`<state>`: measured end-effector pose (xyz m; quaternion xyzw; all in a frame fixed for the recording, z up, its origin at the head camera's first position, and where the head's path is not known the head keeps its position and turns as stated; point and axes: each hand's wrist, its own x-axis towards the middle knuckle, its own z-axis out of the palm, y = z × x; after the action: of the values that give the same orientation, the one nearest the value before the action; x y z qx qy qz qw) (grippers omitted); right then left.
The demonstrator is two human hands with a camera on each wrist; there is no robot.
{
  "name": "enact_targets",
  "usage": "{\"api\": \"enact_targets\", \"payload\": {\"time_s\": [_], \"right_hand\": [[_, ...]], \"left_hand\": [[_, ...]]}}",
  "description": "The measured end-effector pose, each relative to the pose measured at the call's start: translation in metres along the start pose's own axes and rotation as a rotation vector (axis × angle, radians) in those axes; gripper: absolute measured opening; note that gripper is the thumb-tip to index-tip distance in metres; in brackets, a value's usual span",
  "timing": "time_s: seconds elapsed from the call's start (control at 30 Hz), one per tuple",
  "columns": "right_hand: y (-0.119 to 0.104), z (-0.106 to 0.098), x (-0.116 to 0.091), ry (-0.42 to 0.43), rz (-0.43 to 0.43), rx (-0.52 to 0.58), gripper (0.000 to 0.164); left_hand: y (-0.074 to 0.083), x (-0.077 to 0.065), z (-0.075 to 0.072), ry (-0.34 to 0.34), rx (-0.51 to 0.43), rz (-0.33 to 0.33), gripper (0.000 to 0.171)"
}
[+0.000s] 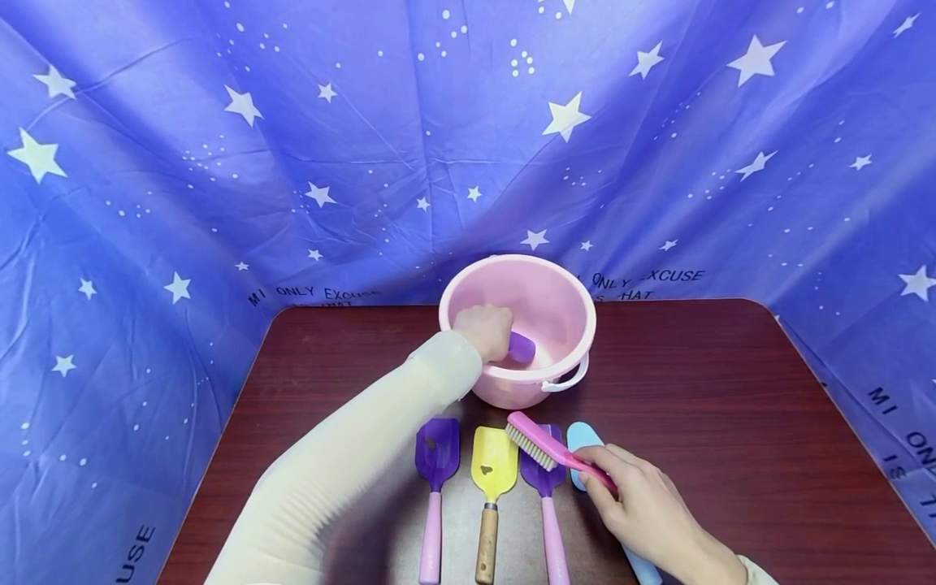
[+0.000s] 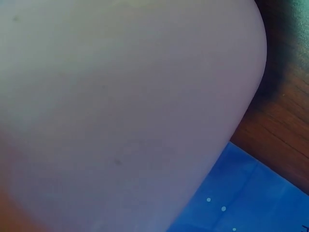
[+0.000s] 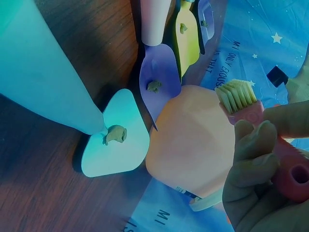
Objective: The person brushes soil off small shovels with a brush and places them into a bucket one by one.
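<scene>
My left hand (image 1: 486, 329) reaches over the near left rim of a pink bucket (image 1: 537, 382). It holds a purple object (image 1: 522, 348) whose rounded end shows inside; the fingers and the rest of that object are hidden. In the left wrist view the bucket wall (image 2: 130, 106) fills most of the picture. My right hand (image 1: 647, 504) grips the pink handle of a brush (image 1: 537, 443) with pale bristles. The brush head hangs above the right purple shovel (image 3: 161, 72), and the hand is over the light blue shovel (image 3: 128, 150). Brown lumps lie on the shovel blades.
Left of these lie a yellow shovel (image 1: 496, 459) with a wooden handle and another purple shovel (image 1: 437, 455) with a pink handle. The bucket's white handle (image 1: 570, 380) hangs at its right. A blue star-printed cloth (image 1: 366, 162) surrounds the dark red table (image 1: 695, 357).
</scene>
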<state>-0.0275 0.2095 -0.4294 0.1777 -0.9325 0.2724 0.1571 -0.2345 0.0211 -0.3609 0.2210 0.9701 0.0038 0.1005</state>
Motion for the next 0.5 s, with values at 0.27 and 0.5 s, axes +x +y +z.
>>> {"api": "enact_targets", "payload": {"time_s": [0.27,0.5], "right_hand": [[0.0004,0.0,-0.0009,-0.002,0.0,-0.003,0.027],[0.0006,-0.0004,-0.0016,-0.005,0.012,-0.004,0.027]], "left_hand": [[0.0002,0.0002,0.0017,-0.008,0.073,-0.007,0.015],[0.0008,-0.0005,-0.0004,-0.005,0.086,-0.013,0.013]]}}
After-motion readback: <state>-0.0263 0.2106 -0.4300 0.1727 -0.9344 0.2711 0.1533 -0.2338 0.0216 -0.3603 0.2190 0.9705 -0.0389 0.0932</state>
